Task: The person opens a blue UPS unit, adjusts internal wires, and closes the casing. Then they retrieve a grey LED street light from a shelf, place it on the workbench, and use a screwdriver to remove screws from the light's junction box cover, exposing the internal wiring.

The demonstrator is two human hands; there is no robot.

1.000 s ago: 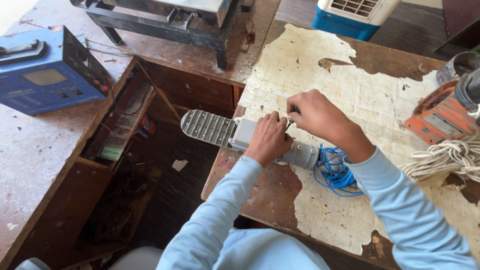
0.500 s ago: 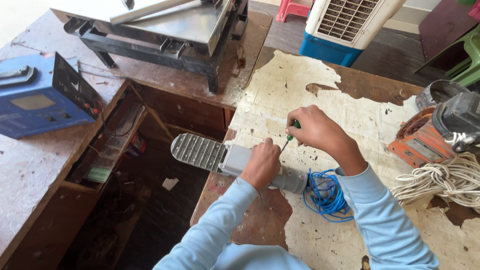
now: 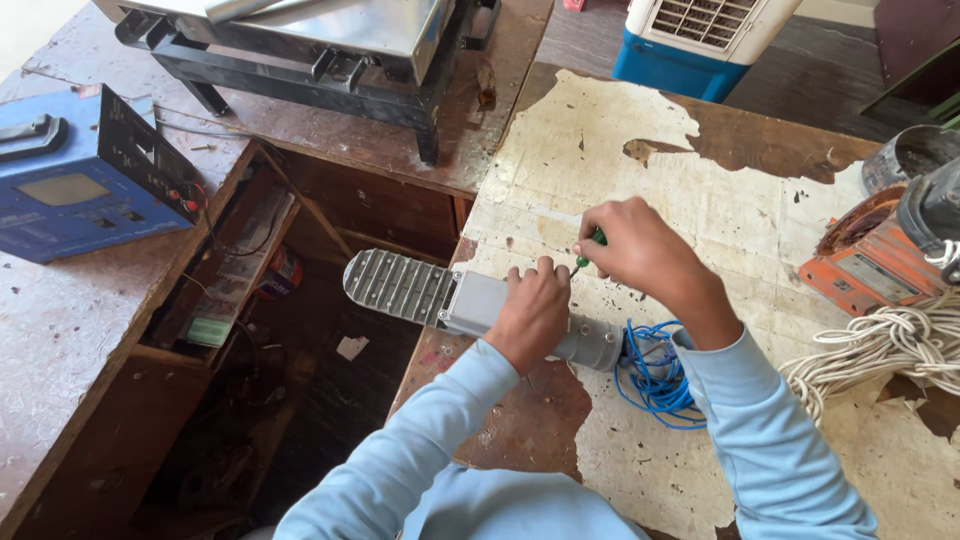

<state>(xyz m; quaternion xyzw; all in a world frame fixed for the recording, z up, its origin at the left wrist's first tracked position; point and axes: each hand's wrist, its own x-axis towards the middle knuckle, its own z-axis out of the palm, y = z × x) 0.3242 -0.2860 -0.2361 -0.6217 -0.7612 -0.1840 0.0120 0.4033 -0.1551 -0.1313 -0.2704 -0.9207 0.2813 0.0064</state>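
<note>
From the head view I see a grey street-lamp housing point(image 3: 480, 305) lying flat across the near edge of the table point(image 3: 700, 190), its ribbed head point(image 3: 392, 285) hanging out past the table's left edge over the dark gap below. I judge it a rigid cast-metal body, fairly heavy and not fragile in the shell, with smooth painted sides that could slide on the worn tabletop. The plain boxy middle looks the safest place to take hold, not the finned end or the cable end.

My left hand point(image 3: 533, 312) lies pressed down on that middle section, fingers curled over the top, its grip closed on the housing and pinning it to the table. My right hand point(image 3: 640, 250) sits just beyond the housing, its grip pinched around a green-handled screwdriver point(image 3: 590, 248), the tip pointing down at the housing's far side just beside my left fingers; the tip's contact is too small to tell.

A blue cable coil point(image 3: 655, 375) trails from the housing's right end. Well to the right of the housing lie a white rope bundle point(image 3: 890, 350) and an orange device point(image 3: 865, 265).
</note>
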